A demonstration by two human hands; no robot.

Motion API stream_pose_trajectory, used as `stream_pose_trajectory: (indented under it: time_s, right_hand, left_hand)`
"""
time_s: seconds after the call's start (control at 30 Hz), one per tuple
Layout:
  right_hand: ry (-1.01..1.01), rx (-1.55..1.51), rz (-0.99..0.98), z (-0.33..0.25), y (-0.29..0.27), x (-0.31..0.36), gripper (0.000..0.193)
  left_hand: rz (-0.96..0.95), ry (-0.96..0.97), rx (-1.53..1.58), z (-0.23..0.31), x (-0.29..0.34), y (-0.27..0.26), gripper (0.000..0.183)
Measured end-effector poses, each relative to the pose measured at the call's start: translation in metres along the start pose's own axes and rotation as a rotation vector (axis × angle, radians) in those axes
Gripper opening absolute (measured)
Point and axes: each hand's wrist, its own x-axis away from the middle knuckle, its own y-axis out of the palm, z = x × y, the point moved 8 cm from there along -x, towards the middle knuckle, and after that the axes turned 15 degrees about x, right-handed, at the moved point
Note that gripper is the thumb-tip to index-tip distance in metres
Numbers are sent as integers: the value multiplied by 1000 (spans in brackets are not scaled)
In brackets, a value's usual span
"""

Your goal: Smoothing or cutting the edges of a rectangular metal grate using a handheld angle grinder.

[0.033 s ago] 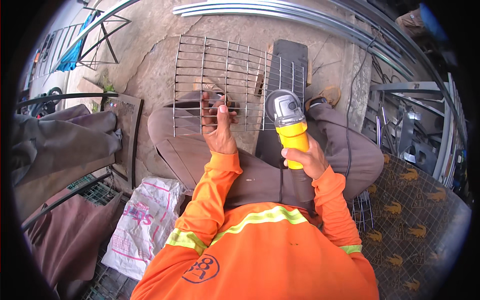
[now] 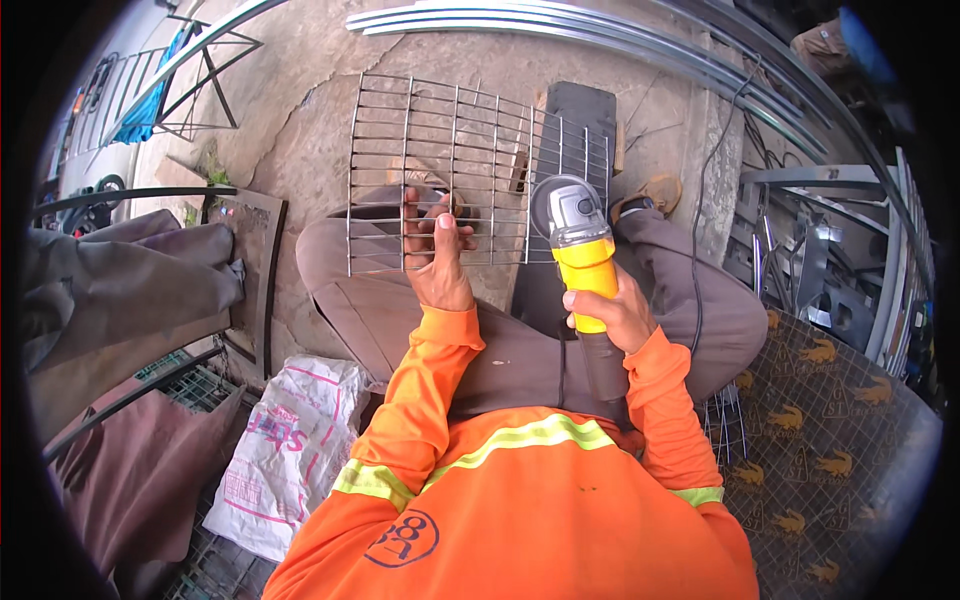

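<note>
Right hand (image 2: 626, 312): fingers mostly hidden under grinder (image 2: 584, 268). Can't tell if disc (image 2: 541, 208) touches mesh (image 2: 495, 180). Shirt (image 2: 540, 500) below grinder cut off by bottom edge. Blue thing (image 2: 866, 45) far up-right of grinder too blurred to identify.

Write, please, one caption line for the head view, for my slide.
Left hand holding a wire grid, right hand gripping a yellow angle grinder over its lower right part.

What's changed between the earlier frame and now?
Nothing clearly moved; nothing taken hold of or let go. Same as before: left hand holds the wire mesh panel, right hand grips the yellow angle grinder, its head at the panel's right part.
</note>
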Motion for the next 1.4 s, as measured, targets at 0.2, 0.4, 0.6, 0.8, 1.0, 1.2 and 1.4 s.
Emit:
stream_pose_trajectory:
  time_s: [0.2, 0.4, 0.6, 0.8, 1.0, 1.2, 1.4]
  right_hand:
    - [-34, -120, -31, -19, -11, -52, 39]
    - [-71, -110, -28, -31, -21, -100, 38]
    - [-48, -80, -1, -47, -31, -130, 41]
    - [-18, -95, -13, -50, -32, -134, 37]
    - [98, -27, -97, -34, -17, -66, 43]
    - [176, -69, -183, -5, 0, 20, 40]
    - [101, 34, -151, 9, 6, 76, 50]
  left_hand:
    - [32, -44, 4, -4, -11, -12, 60]
    - [63, -94, 26, -13, -23, -26, 61]
    - [81, -116, 32, -18, -24, -35, 61]
    - [108, -128, 43, -18, -23, -33, 60]
    - [90, -84, 26, -17, -24, -28, 58]
    - [25, 9, -4, -11, -12, -10, 59]
    - [-94, 32, -64, 8, 2, 7, 65]
